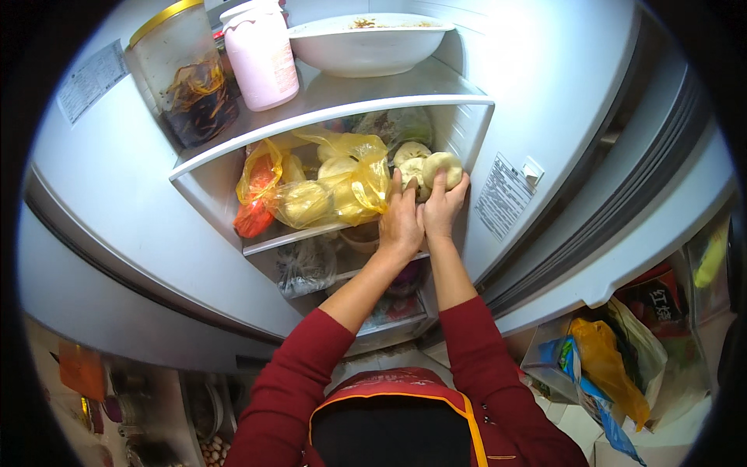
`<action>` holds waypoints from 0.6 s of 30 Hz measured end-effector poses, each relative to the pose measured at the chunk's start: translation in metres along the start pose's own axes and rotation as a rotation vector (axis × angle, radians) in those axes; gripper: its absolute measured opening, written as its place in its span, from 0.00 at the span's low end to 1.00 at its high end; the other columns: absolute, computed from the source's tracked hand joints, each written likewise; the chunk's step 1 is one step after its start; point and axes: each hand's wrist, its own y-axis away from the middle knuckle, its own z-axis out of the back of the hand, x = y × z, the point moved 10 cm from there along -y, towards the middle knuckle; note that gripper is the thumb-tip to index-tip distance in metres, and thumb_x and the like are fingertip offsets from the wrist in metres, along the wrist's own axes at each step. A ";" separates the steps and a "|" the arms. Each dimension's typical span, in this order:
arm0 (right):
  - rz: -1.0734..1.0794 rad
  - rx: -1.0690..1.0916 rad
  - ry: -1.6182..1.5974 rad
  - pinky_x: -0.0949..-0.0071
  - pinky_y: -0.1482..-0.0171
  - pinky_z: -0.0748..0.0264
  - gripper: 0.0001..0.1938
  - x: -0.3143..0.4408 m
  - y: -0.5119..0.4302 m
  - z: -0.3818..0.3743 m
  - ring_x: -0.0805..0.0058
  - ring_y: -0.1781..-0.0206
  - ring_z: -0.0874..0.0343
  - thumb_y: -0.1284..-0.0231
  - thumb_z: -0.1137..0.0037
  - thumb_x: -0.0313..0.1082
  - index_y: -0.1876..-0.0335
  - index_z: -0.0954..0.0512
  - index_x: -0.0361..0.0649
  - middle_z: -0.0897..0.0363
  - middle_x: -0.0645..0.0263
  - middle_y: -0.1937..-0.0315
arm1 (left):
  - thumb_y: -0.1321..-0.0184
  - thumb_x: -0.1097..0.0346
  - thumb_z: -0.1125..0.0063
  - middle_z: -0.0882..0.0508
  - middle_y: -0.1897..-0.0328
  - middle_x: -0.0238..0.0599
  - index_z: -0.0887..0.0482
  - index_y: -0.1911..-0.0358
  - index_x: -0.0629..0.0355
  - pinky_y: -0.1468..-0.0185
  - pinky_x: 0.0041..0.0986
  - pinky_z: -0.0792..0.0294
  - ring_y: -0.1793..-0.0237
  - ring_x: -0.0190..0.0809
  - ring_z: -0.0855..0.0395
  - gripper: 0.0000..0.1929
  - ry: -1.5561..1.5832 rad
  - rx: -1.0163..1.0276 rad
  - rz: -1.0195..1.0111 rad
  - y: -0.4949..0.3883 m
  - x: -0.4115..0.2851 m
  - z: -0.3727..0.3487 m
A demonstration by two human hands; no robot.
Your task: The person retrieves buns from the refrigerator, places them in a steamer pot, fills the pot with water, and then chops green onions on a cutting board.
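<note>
My right hand (446, 205) grips a pale, round flat bun (441, 169), its thumb lying over the front. Just left of it and touching it, my left hand (401, 217) has its fingers against the edge of some stacked buns (412, 160); whether it grips one is hidden. Both hands reach into a shelf compartment of an open refrigerator. Beside my left hand lies a knotted yellow translucent plastic bag (332, 192) with several pale round buns inside. A red plastic bag (255, 213) sits at the compartment's left end.
Above, the upper shelf (332, 93) holds a gold-lidded jar (195, 99) with dark contents, a pink bottle (262, 64) and a white bowl (370, 49). A clear bag (306, 265) lies one level below. Open doors flank me; the right door's bin (548, 356) holds bagged packages.
</note>
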 end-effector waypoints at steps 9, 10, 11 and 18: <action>0.608 0.287 0.605 0.59 0.40 0.32 0.23 0.074 -0.026 -0.064 0.52 0.42 0.30 0.47 0.43 0.28 0.42 0.26 0.44 0.30 0.51 0.46 | 0.39 0.70 0.51 0.40 0.29 0.61 0.29 0.38 0.64 0.31 0.45 0.43 0.31 0.63 0.40 0.24 -0.105 -0.201 -0.278 -0.013 -0.005 -0.009; 0.621 0.308 0.655 0.59 0.38 0.33 0.23 0.071 -0.031 -0.071 0.51 0.41 0.31 0.47 0.43 0.28 0.42 0.26 0.45 0.31 0.50 0.44 | 0.41 0.71 0.51 0.40 0.29 0.61 0.30 0.38 0.64 0.30 0.45 0.43 0.31 0.63 0.40 0.24 -0.108 -0.203 -0.301 -0.008 -0.007 -0.007; 0.655 0.362 0.666 0.58 0.36 0.35 0.22 0.064 -0.031 -0.078 0.51 0.38 0.33 0.46 0.43 0.30 0.42 0.25 0.46 0.32 0.51 0.41 | 0.42 0.73 0.50 0.40 0.29 0.61 0.30 0.38 0.64 0.30 0.46 0.44 0.31 0.64 0.40 0.25 -0.110 -0.206 -0.324 -0.002 -0.010 -0.004; 0.842 0.581 0.902 0.52 0.30 0.47 0.24 0.034 0.006 -0.105 0.56 0.27 0.45 0.40 0.47 0.42 0.37 0.28 0.50 0.40 0.54 0.30 | 0.51 0.77 0.44 0.30 0.35 0.55 0.24 0.48 0.64 0.39 0.43 0.32 0.39 0.60 0.28 0.22 -0.100 -0.143 -0.487 0.055 -0.013 0.032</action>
